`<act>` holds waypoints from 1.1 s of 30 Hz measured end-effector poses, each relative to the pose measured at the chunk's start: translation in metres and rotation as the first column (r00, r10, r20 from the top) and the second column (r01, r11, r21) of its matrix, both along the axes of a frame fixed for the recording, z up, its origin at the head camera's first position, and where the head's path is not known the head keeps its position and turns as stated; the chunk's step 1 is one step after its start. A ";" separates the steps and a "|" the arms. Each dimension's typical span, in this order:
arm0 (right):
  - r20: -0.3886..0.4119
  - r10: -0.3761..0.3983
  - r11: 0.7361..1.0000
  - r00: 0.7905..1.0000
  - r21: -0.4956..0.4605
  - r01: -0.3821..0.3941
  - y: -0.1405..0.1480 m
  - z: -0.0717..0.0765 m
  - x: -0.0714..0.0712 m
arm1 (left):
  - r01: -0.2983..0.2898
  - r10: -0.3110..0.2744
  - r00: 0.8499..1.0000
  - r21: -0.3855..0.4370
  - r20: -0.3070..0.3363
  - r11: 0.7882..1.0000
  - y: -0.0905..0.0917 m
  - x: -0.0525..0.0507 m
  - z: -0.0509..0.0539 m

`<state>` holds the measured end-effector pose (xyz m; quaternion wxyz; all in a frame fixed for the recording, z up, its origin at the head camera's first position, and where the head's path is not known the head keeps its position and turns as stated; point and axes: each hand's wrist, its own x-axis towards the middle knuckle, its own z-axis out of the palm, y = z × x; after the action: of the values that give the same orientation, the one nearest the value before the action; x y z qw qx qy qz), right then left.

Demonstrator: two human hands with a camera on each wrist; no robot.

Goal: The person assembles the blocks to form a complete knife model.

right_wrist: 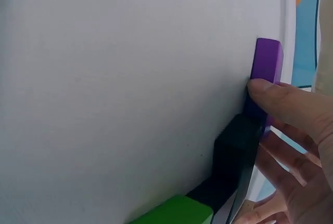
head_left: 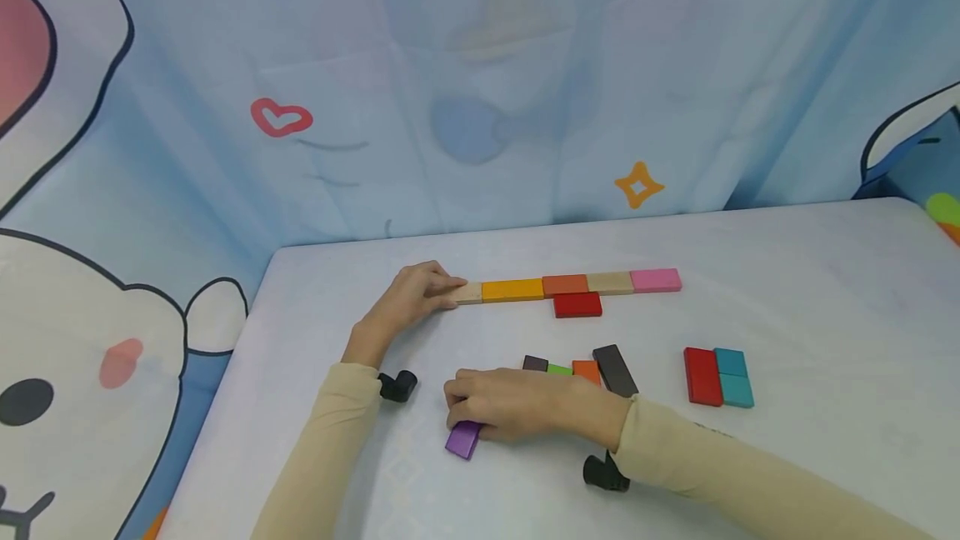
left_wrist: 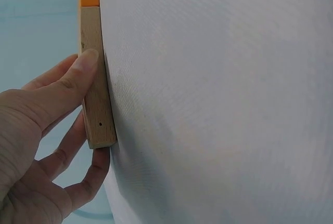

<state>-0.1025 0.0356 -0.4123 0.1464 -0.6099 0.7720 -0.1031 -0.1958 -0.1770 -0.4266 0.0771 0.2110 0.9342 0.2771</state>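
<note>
At the left end of a straight row of blocks, my left hand (head_left: 405, 297) pinches a plain wooden block (head_left: 470, 293); in the left wrist view the thumb lies on one side of it and fingers on the other. Beside that block in the row is a yellow block (head_left: 512, 290). Closer to me, my right hand (head_left: 521, 403) grips a purple block (head_left: 462, 441) between thumb and fingers. In the right wrist view a dark block (right_wrist: 234, 138) adjoins the purple block (right_wrist: 267, 60), with a green block (right_wrist: 174, 212) beyond it.
The row continues with orange-brown (head_left: 565, 285), wooden (head_left: 610, 282) and pink (head_left: 656, 280) blocks; a red block (head_left: 577, 305) lies against its near side. Orange (head_left: 587, 370) and dark grey (head_left: 615, 370) blocks lie behind the right hand. Another red block (head_left: 702, 376) touches two teal blocks (head_left: 737, 391).
</note>
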 end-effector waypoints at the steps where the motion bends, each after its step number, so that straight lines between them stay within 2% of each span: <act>1: -0.012 0.007 1.000 1.000 -0.007 -0.007 0.000 0.000 0.000 | -0.002 0.002 1.000 0.001 0.002 1.000 0.000 0.000 0.000; 6: -0.047 0.029 0.999 0.998 -0.017 -0.029 -0.003 0.002 0.003 | -0.007 0.007 1.000 -0.008 -0.002 1.000 0.001 0.000 0.001; 11: -0.011 0.025 1.000 1.000 -0.004 -0.025 -0.002 0.004 0.002 | 0.003 -0.004 1.000 -0.009 -0.014 1.000 0.002 0.001 0.001; 15: 0.095 -0.028 0.999 0.995 -0.040 0.032 0.004 0.007 -0.003 | 0.010 -0.010 1.000 -0.002 -0.021 1.000 0.001 0.001 0.001; 18: 0.201 -0.096 0.990 0.975 -0.084 0.114 0.012 0.014 -0.013 | 0.016 -0.017 1.000 -0.005 -0.026 1.000 0.001 0.000 0.000; 21: 0.274 -0.172 0.968 0.946 -0.130 0.214 0.022 0.021 -0.028 | 0.024 -0.024 0.999 -0.016 -0.032 1.000 0.000 -0.001 -0.001; 24: 0.322 -0.257 0.934 0.911 -0.161 0.320 0.037 0.027 -0.044 | 0.036 -0.037 0.998 -0.022 -0.046 0.999 0.000 -0.002 -0.001; 27: 0.306 -0.330 0.890 0.893 -0.215 0.402 0.052 0.026 -0.061 | 0.036 -0.037 0.998 -0.023 -0.047 0.999 0.001 -0.001 -0.001; 29: 0.264 -0.374 0.865 0.889 -0.247 0.437 0.061 0.024 -0.071 | 0.027 -0.028 0.999 -0.025 -0.036 0.999 0.001 -0.002 0.000; 33: 0.188 -0.456 0.834 0.870 -0.250 0.491 0.071 0.015 -0.084 | 0.018 -0.019 0.999 -0.023 -0.026 1.000 0.002 -0.002 0.001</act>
<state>-0.1860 0.1066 -0.3970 0.0717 -0.4071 0.8649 -0.2848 -0.1978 -0.1751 -0.4256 0.0697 0.2224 0.9362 0.2630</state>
